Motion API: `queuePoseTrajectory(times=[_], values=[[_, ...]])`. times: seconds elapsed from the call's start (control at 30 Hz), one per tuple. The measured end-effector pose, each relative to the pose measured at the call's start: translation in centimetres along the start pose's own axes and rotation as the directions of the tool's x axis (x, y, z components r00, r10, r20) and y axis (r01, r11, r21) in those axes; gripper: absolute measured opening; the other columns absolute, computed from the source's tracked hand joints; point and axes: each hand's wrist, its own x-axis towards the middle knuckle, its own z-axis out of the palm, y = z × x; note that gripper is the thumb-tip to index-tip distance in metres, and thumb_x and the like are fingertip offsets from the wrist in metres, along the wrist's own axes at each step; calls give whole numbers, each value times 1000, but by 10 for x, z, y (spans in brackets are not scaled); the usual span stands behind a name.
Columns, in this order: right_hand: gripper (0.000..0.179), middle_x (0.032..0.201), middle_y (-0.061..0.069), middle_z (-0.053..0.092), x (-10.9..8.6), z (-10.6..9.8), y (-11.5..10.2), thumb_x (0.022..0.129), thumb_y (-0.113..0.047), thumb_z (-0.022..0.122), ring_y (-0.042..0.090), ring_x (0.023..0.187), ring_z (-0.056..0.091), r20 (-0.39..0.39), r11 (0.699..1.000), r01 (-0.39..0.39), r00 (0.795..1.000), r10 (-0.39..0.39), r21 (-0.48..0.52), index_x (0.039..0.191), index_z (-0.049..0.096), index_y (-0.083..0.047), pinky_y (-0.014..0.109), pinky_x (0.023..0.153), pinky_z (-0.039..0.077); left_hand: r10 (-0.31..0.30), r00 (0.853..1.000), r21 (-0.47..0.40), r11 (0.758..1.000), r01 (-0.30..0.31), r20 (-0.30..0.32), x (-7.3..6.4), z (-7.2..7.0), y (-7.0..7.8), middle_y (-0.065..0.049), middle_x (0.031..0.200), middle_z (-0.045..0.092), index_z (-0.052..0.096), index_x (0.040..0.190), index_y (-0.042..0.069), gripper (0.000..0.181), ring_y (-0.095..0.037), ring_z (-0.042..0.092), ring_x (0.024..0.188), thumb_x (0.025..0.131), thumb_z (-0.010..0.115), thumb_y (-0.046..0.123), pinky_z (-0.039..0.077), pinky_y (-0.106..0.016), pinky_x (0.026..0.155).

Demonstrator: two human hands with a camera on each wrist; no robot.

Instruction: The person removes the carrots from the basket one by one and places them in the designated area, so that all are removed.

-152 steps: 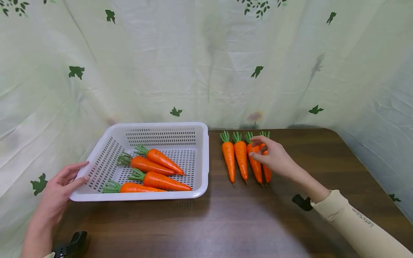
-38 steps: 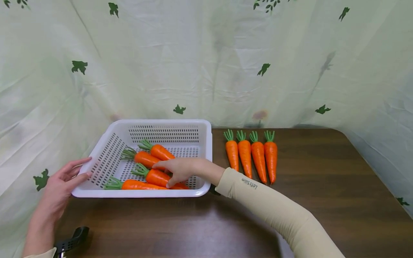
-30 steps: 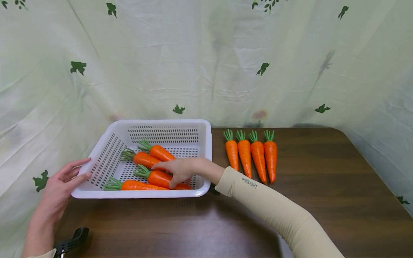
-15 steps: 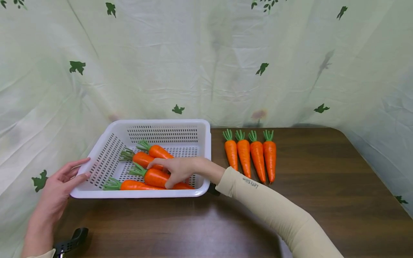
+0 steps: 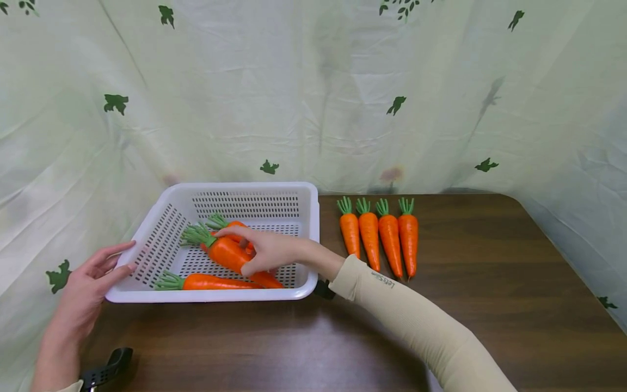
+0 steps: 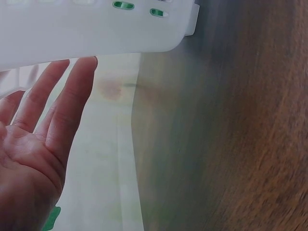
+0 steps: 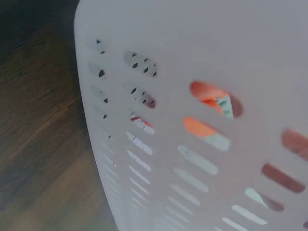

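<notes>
A white slotted plastic basket [image 5: 210, 296] stands on the left of the table with several carrots in it. My right hand [image 5: 276, 249] reaches over its right side and grips a carrot [image 5: 226, 254] by the body, thumb on the near side. That carrot overlaps another one behind it, and a back carrot [image 5: 236, 224] is partly covered by my fingers. Along the front wall lies another carrot [image 5: 210, 281]. My left hand [image 5: 90, 280] touches the basket's left rim; in the left wrist view its straight fingers [image 6: 74, 98] meet the outer wall.
Several carrots [image 5: 389, 234] lie side by side on the brown wooden table [image 5: 470, 261], right of the basket, green tops away from me. A leaf-patterned curtain [image 5: 343, 109] hangs behind. In the right wrist view the slotted basket wall [image 7: 159, 24] fills most of the picture.
My right hand has gone from the row on the table into the basket. Within the last half second it has moved the gripped carrot backward, over the one behind. My left hand stays at the rim.
</notes>
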Motion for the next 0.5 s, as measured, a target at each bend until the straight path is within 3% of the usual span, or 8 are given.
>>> queuePoseTrajectory(times=[0.1,0.3,0.5], values=[[77,120,1,48,1,-1,0,83,-4,65,18,98,56,-77,996,16,997,-10,83,147,31,-30,28,75,54,-1,1000,-1,1000,1,3,0,0,0,18,109,68,59,136,20,43,-2,67,88,96,62,4,56,-23,63],[83,117,3,48,2,-4,-1,83,3,62,25,81,61,-209,952,55,978,10,302,148,29,-37,43,55,58,-33,999,31,999,33,-14,0,0,1,20,108,66,58,137,22,43,-1,66,87,96,63,8,56,-24,63],[86,116,6,49,-2,-8,-8,82,4,61,24,83,62,-274,913,122,962,-11,390,148,29,-40,56,60,56,-47,999,53,997,48,-21,0,-1,2,22,108,65,57,138,22,44,0,66,87,96,64,12,56,-25,63]])
